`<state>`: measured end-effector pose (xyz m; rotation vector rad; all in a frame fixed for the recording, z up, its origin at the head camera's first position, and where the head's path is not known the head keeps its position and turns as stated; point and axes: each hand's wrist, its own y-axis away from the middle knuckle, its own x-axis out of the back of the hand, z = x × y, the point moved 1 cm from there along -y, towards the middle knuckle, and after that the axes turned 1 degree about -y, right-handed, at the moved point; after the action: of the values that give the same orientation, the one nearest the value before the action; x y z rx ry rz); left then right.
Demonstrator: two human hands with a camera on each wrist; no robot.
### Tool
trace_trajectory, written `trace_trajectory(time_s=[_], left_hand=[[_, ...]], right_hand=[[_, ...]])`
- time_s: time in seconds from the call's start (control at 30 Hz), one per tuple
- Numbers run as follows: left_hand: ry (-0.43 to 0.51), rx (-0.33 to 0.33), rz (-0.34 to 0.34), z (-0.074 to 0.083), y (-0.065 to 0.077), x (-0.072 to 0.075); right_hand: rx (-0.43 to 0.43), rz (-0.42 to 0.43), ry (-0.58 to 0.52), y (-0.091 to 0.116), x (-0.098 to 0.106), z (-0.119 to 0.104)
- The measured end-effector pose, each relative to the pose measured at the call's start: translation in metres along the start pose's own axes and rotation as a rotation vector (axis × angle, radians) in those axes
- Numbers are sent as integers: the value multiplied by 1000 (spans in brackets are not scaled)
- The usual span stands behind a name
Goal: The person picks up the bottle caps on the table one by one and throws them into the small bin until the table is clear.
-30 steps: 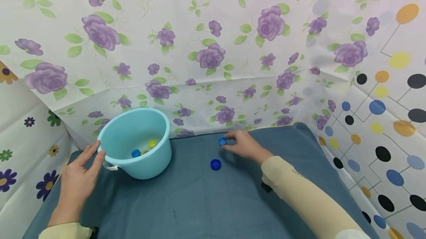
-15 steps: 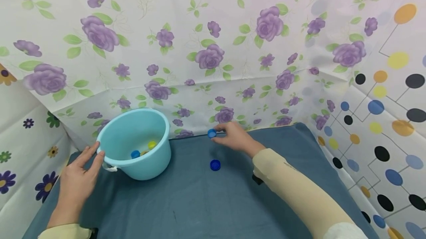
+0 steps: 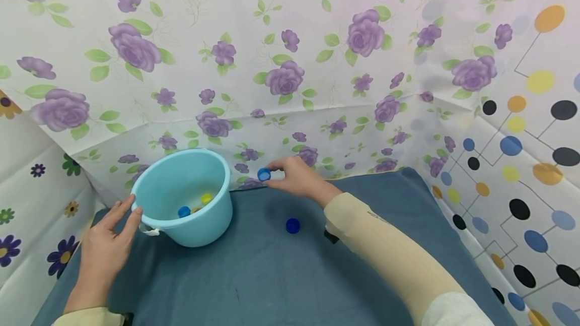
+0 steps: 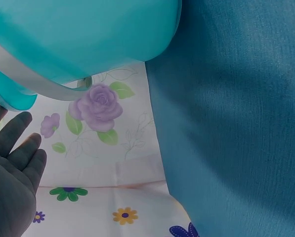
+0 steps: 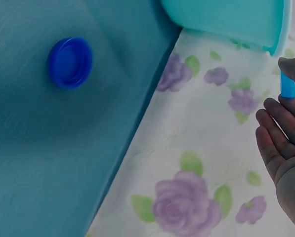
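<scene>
A light blue plastic bucket (image 3: pixel 204 227) stands at the left on the dark blue cloth. My left hand (image 3: pixel 104 243) has its fingertips and thumb tip at the near-left rim, fingers mostly straight in the left wrist view. Between thumb and fingers, my right hand (image 3: pixel 299 177) pinches a blue bottle cap (image 3: pixel 264 174), held up just right of the bucket's rim. A darker blue bottle cap (image 3: pixel 293 225) lies on the cloth below it. Inside the bucket are a blue cap (image 3: pixel 184 211), a yellow cap (image 3: pixel 206 199) and a partly hidden orange-brown piece.
Behind the cloth (image 3: pixel 254 275) rises a white sheet with purple flowers (image 3: pixel 285 78). A sheet with coloured dots (image 3: pixel 518 210) borders the right side, and another flowered sheet borders the left. A white handle end (image 3: pixel 150 231) sticks out from the bucket's near side.
My right hand has carried the pinched blue cap leftward and up, from above the darker cap to close beside the bucket. My left hand stays at the rim; the bucket keeps its place.
</scene>
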<state>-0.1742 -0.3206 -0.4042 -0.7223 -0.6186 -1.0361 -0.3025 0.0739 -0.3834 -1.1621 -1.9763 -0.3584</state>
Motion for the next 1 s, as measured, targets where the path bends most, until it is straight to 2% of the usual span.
trace_trajectory(time_s=[0.5,0.77,1.0], left_hand=[[-3,1,11,0,0,0],[0,1,15,-1,0,0],[6,3,15,-1,0,0]], right_hand=[[98,7,24,-28,-11,-56],[115,-28,7,-40,-27,-82],[123,-55,-24,-47,-43,-95]])
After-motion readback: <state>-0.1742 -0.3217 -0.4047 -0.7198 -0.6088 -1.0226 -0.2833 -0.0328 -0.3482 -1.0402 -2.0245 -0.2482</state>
